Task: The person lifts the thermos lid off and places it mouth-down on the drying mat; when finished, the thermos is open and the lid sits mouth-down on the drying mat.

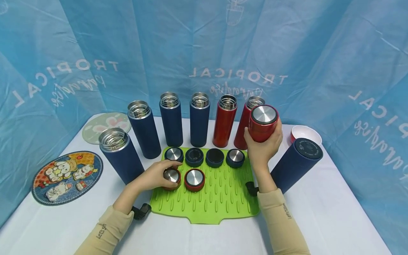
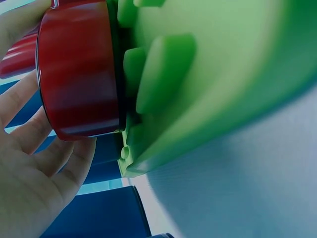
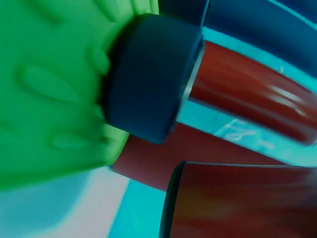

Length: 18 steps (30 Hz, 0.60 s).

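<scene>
My left hand (image 1: 158,174) pinches a red lid (image 1: 171,181) with a silver top between thumb and fingers. In the left wrist view the red lid (image 2: 81,69) rests on the raised nubs of the green mat (image 1: 213,203). A second red lid (image 1: 194,180) lies just right of it. My right hand (image 1: 265,148) grips a red bottle (image 1: 262,129) with a silver disc on top, raised beyond the mat's right corner. In the right wrist view this red bottle (image 3: 247,203) shows a dark rim; its full length is hidden.
Several lidless blue bottles (image 1: 172,124) and two lidless red bottles (image 1: 224,124) stand behind and left of the mat. Several blue lids (image 1: 236,159) line its back edge. A blue bottle (image 1: 294,163) stands base-up at right, near a white bowl (image 1: 306,132). Two oval mats (image 1: 67,177) lie left.
</scene>
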Each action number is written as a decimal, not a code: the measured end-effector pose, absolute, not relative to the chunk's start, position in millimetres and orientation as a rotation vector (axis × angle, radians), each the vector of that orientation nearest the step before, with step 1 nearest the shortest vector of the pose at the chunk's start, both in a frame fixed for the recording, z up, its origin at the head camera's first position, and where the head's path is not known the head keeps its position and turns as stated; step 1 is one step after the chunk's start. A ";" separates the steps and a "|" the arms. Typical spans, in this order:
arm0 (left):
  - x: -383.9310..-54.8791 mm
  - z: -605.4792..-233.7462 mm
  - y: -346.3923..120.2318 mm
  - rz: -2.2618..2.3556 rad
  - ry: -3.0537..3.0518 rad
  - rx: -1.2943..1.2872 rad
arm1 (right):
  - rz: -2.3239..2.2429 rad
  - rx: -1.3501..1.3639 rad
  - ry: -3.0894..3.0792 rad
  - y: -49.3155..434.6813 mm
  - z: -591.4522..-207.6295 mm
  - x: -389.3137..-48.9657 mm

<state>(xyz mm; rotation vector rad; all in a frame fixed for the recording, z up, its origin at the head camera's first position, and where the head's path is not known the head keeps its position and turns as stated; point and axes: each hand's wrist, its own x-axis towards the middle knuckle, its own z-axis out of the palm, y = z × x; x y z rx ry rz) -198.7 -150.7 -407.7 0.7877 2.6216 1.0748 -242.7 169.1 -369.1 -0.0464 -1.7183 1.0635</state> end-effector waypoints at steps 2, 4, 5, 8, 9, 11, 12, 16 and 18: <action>-198.9 -408.3 -150.6 1.076 2.625 0.789 | 0.969 0.071 -1.731 164.4 -366.6 -239.3; -199.2 -408.5 -150.8 1.075 2.628 0.790 | 0.904 0.202 -1.735 160.4 -364.8 -236.9; -199.5 -408.6 -151.2 1.073 2.630 0.792 | 0.876 0.267 -1.741 158.5 -363.8 -235.7; -200.0 -408.1 -151.2 1.076 2.631 0.794 | 0.779 0.449 -1.790 153.6 -362.4 -232.4; -200.0 -407.8 -151.2 1.076 2.632 0.794 | 0.744 0.504 -1.816 152.1 -362.4 -231.3; -199.6 -406.7 -151.4 1.075 2.637 0.797 | 0.646 0.603 -1.872 148.7 -362.4 -229.3; -199.4 -405.6 -151.1 1.080 2.637 0.799 | 0.597 0.651 -1.896 147.0 -362.8 -228.4; -198.1 -398.3 -149.2 1.145 2.622 0.831 | 0.415 0.811 -1.961 139.0 -365.2 -226.1; -197.7 -392.4 -145.7 1.225 2.591 0.837 | 0.339 0.866 -1.993 135.6 -367.0 -225.2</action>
